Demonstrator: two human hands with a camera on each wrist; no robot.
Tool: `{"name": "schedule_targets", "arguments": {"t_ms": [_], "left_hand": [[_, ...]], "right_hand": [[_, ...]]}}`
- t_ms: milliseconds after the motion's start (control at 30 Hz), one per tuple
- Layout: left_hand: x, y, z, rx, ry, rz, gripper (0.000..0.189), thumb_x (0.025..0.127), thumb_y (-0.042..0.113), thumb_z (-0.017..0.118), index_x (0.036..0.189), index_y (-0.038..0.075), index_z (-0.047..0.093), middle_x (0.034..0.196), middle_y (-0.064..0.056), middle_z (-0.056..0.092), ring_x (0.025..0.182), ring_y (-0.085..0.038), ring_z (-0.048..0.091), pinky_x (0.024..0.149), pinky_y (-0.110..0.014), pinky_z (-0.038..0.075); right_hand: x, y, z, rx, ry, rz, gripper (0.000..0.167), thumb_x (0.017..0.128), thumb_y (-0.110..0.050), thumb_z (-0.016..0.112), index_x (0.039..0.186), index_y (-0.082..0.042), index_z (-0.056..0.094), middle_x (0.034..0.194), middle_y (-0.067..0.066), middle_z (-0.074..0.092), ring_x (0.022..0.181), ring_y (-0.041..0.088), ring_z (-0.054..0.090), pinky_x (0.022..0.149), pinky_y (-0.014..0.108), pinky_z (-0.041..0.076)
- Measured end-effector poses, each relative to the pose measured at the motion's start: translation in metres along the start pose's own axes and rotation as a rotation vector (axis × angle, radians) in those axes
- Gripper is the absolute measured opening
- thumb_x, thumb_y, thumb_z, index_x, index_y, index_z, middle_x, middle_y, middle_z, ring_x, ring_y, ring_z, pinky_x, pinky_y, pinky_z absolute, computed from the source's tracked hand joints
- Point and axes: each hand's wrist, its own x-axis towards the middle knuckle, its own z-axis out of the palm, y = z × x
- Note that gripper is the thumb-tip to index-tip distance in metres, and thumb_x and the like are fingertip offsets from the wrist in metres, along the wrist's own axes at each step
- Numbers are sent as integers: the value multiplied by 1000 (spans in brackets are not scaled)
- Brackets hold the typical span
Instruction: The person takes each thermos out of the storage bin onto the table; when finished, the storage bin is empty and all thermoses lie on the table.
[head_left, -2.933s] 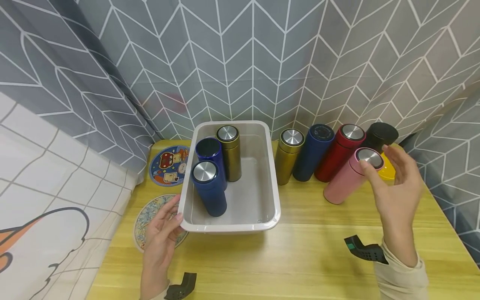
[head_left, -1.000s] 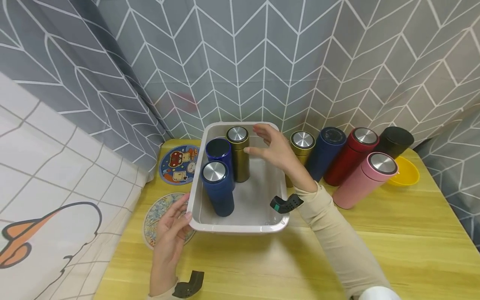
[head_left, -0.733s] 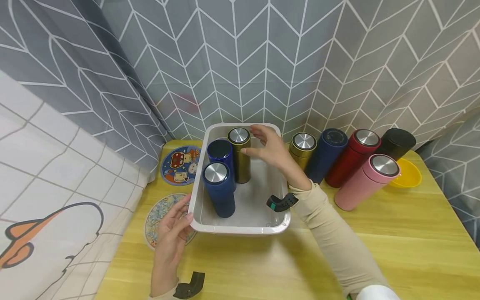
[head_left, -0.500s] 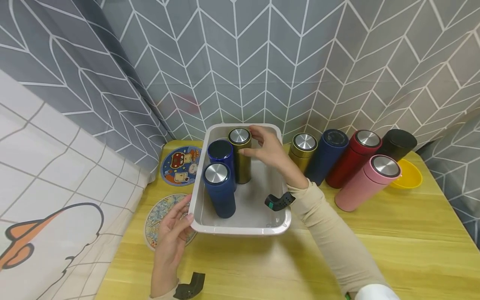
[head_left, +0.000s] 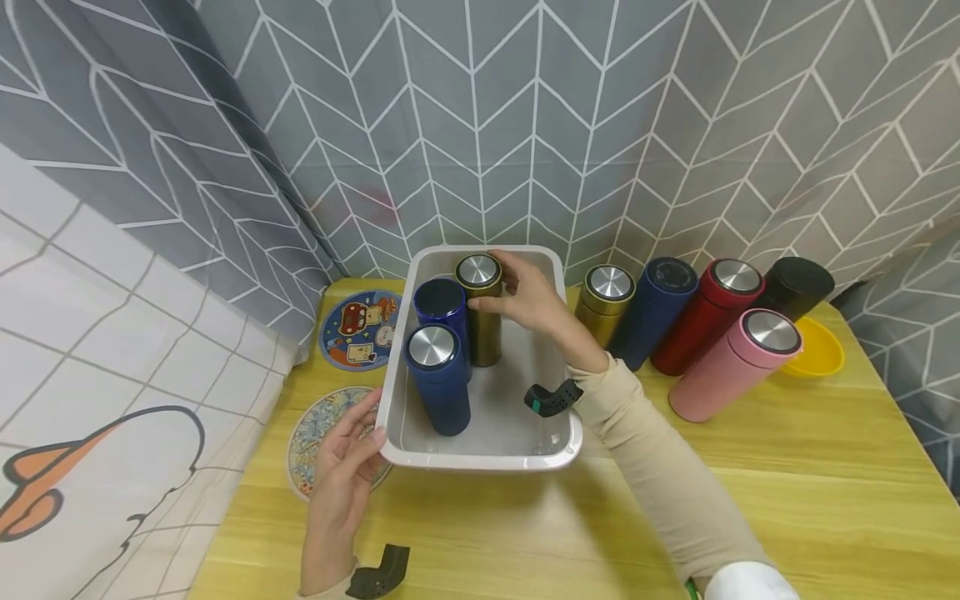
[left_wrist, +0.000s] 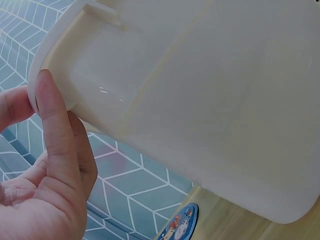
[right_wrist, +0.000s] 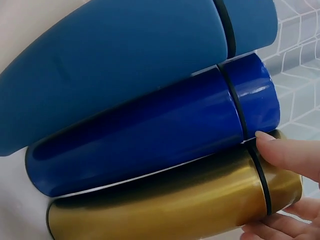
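Observation:
My left hand (head_left: 343, 471) pinches the left rim of a white plastic basin (head_left: 480, 460), thumb on one side and fingers on the other in the left wrist view. Inside the basin, a gold thermos flask (head_left: 487, 342) stands upright at the back. Around its cap my right hand (head_left: 528, 300) has its thumb and fingers; the right wrist view shows the thumb on the cap of the gold flask (right_wrist: 165, 200) and fingertips on its opposite side. Left of it stand a glossy blue flask (head_left: 440, 310) and a matte navy flask (head_left: 442, 400) with a silver lid top.
Right of the basin stand another gold flask (head_left: 603, 304), a blue flask (head_left: 652, 308), a red flask (head_left: 697, 321), a pink flask (head_left: 727, 375) and a black flask (head_left: 798, 283). A yellow bowl (head_left: 817, 350) sits behind them. Two round mats (head_left: 360, 329) lie left on the wooden table (head_left: 637, 500).
My right hand has moved from beside the pink flask over into the basin, then closed in on the gold flask's cap. My left hand keeps hold of the rim.

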Motion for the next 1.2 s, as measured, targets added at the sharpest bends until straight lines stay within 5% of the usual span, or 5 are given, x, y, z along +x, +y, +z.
{"name": "schedule_targets", "arguments": {"t_ms": [200, 467, 767, 967, 1200], "left_hand": [[0, 0, 1, -8, -3, 2, 47, 96, -14, 42, 139, 1, 54, 117, -4, 67, 105, -10, 69, 85, -22, 61], [1, 1, 1, -18, -8, 8, 47, 96, -14, 42, 140, 0, 54, 118, -4, 68, 105, -11, 69, 85, -22, 61], [0, 1, 0, -37, -31, 10, 47, 96, -14, 41, 142, -4, 49, 117, -5, 67, 104, -11, 69, 85, -22, 61], [0, 1, 1, -23, -10, -8, 47, 96, -13, 43, 141, -2, 52, 117, -4, 67, 103, -11, 70, 83, -22, 62], [0, 3, 2, -6, 16, -30, 46, 96, -13, 44, 138, 4, 56, 115, -3, 67, 100, -10, 70, 81, -21, 62]], "right_hand": [[1, 2, 1, 79, 25, -4, 71, 78, -7, 84, 142, -3, 52, 138, 16, 61, 134, 31, 56, 119, 39, 43], [0, 1, -1, 93, 33, 114, 82, 72, -12, 89, 138, -2, 42, 140, 17, 61, 136, 27, 55, 113, 44, 46], [-2, 4, -3, 79, 25, -31, 62, 69, -6, 89, 126, -5, 65, 118, 13, 71, 107, 23, 69, 94, 30, 55], [-6, 2, -7, -6, 76, -7, 62, 65, -12, 92, 122, -7, 67, 114, 10, 72, 103, 20, 65, 91, 30, 50], [-17, -8, -14, -57, 45, 17, 67, 65, -22, 94, 123, -8, 64, 114, 7, 72, 104, 21, 67, 93, 34, 52]]}}
